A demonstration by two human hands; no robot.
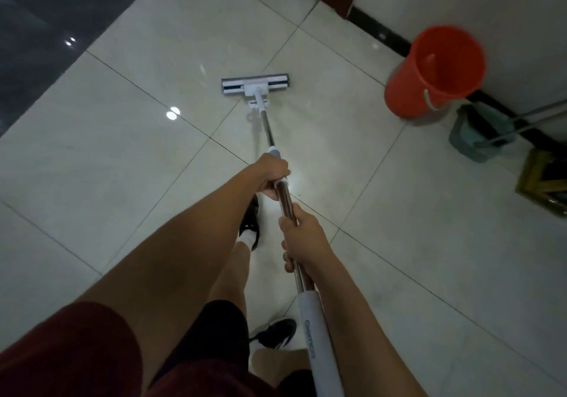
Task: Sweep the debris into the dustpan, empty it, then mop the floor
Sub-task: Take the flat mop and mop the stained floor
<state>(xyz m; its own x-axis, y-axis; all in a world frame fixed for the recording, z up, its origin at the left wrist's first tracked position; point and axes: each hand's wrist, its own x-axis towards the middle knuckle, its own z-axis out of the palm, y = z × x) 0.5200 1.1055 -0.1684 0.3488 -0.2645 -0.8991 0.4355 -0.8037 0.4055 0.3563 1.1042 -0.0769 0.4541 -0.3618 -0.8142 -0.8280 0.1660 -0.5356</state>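
Both grips, left hand point(274, 178) and right hand point(302, 237), clasp mop point(255, 85).

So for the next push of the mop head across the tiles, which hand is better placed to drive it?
Probably the left hand: it grips the mop handle lower, nearer the mop head. The right hand grips higher up, suited to steadying.

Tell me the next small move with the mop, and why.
Probably pull the mop head back toward the feet: both the left hand and right hand grip the handle, and the head lies flat at full reach on the tiles.
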